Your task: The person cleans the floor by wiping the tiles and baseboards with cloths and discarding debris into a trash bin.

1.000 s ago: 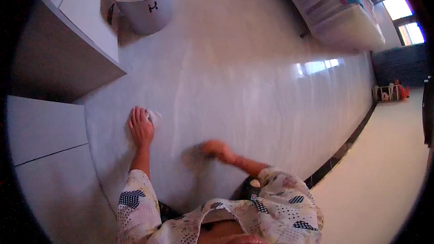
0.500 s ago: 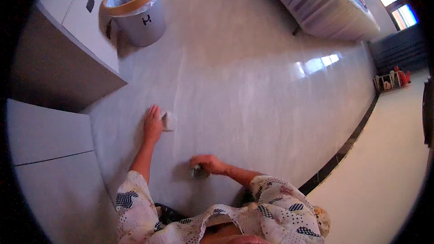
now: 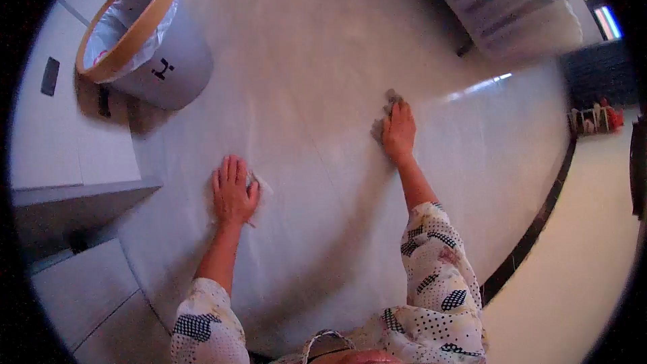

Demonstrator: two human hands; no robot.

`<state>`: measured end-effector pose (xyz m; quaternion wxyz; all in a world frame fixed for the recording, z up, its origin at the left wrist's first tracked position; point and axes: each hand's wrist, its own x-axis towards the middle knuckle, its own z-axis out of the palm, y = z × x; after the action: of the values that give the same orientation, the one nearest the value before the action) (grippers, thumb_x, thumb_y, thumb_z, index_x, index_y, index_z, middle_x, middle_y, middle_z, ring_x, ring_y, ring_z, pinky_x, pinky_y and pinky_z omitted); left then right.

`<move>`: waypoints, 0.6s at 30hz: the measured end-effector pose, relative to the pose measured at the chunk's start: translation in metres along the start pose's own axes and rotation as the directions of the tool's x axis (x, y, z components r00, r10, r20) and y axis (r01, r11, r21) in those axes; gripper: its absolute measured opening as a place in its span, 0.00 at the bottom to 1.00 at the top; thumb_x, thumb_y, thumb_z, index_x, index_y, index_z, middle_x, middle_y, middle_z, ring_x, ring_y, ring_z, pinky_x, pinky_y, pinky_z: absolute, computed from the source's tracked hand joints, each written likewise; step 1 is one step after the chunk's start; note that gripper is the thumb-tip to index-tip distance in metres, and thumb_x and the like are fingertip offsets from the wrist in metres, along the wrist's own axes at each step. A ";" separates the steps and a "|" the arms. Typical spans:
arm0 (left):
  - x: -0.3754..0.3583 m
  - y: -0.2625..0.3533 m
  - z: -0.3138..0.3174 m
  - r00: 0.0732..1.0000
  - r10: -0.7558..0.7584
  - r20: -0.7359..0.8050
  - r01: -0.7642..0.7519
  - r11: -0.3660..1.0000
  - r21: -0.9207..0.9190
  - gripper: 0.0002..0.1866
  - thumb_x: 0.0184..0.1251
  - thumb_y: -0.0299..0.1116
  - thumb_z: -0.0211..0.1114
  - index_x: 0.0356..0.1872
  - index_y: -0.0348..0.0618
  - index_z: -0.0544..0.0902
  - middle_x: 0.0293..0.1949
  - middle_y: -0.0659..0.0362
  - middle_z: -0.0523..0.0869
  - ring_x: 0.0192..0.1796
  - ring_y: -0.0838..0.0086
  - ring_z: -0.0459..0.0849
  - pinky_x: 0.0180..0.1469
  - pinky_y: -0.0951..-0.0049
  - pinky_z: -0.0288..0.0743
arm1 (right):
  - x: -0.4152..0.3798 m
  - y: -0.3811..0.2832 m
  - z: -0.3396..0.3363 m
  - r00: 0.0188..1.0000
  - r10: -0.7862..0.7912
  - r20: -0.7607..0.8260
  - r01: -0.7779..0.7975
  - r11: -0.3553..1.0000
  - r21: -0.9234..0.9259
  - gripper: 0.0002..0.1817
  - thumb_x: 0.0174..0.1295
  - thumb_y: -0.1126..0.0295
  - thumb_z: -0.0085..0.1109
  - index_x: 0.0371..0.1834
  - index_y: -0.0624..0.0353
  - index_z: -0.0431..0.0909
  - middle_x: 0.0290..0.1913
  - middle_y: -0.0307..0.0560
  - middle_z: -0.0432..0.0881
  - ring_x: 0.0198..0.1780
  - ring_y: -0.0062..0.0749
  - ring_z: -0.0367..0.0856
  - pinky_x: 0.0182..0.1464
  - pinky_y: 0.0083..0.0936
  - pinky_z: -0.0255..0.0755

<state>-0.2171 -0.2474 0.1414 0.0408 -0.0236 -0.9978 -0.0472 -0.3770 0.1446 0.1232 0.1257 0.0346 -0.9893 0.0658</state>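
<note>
On the pale, shiny floor (image 3: 290, 128) my left hand (image 3: 233, 192) lies flat with its fingers spread. A small white piece (image 3: 263, 183), like a cloth or tissue, shows beside its thumb and partly under the palm. Farther out to the right, my right hand (image 3: 399, 131) presses a crumpled grey rag (image 3: 391, 98) against the floor. Bits of the rag stick out past the fingertips and on the hand's left side; the rest is hidden under the hand.
A grey bin (image 3: 172, 67) with a tan rim and a plastic liner stands at the upper left, against white cabinets (image 3: 50, 128). A bed with a pale, pleated skirt (image 3: 502, 20) is at the upper right. A small rack (image 3: 596, 119) stands by the right wall's dark skirting (image 3: 529, 236).
My right hand has swept from near my body out to the upper right with the rag. My left hand has stayed low on the left, now over the white piece. The view has shifted.
</note>
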 end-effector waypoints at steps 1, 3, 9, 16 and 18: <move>0.008 0.000 0.003 1.000 0.004 0.006 -0.004 1.000 -0.020 0.32 0.58 0.44 0.59 0.62 0.40 0.66 0.66 0.50 0.63 0.70 0.58 0.58 0.69 0.51 0.49 | 0.030 -0.003 0.008 1.000 0.020 -0.008 -0.020 1.000 0.003 0.28 0.60 0.63 0.51 0.62 0.66 0.62 0.67 0.59 0.59 0.66 0.52 0.59 0.66 0.44 0.54; 0.009 0.000 0.000 1.000 0.002 0.020 -0.001 0.998 -0.058 0.32 0.56 0.44 0.60 0.61 0.40 0.67 0.66 0.50 0.64 0.70 0.58 0.59 0.69 0.50 0.49 | 0.086 -0.006 0.019 0.999 0.051 -0.018 -0.051 0.999 0.011 0.28 0.60 0.61 0.51 0.61 0.66 0.62 0.67 0.60 0.60 0.67 0.52 0.59 0.66 0.44 0.54; 0.020 -0.006 0.003 0.999 0.004 0.043 0.000 0.995 -0.101 0.31 0.53 0.42 0.62 0.59 0.40 0.69 0.65 0.48 0.65 0.69 0.57 0.59 0.68 0.48 0.50 | 0.237 -0.069 0.081 0.980 0.049 -0.190 -0.045 0.999 0.026 0.30 0.57 0.57 0.54 0.59 0.67 0.65 0.63 0.60 0.65 0.65 0.51 0.62 0.64 0.41 0.58; -0.015 0.043 -0.060 0.987 0.052 0.149 -0.023 0.982 -0.189 0.32 0.53 0.40 0.59 0.60 0.37 0.67 0.65 0.44 0.64 0.69 0.52 0.58 0.68 0.45 0.48 | 0.249 -0.143 0.013 0.996 -0.091 0.015 0.088 0.981 0.174 0.26 0.58 0.56 0.51 0.59 0.55 0.68 0.63 0.50 0.68 0.64 0.44 0.64 0.63 0.42 0.59; -0.009 0.038 -0.055 0.992 0.051 0.120 -0.026 0.980 -0.197 0.32 0.53 0.39 0.59 0.60 0.37 0.68 0.65 0.44 0.64 0.70 0.53 0.58 0.67 0.45 0.48 | 0.246 -0.151 0.011 0.935 -0.337 0.109 0.309 0.926 0.216 0.23 0.60 0.59 0.50 0.59 0.53 0.69 0.63 0.48 0.68 0.65 0.44 0.64 0.63 0.42 0.59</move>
<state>-0.2019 -0.2150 0.1986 -0.0230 -0.0497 -0.9883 -0.1424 -0.6047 -0.0188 0.1930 0.0592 0.2141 -0.9652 0.1381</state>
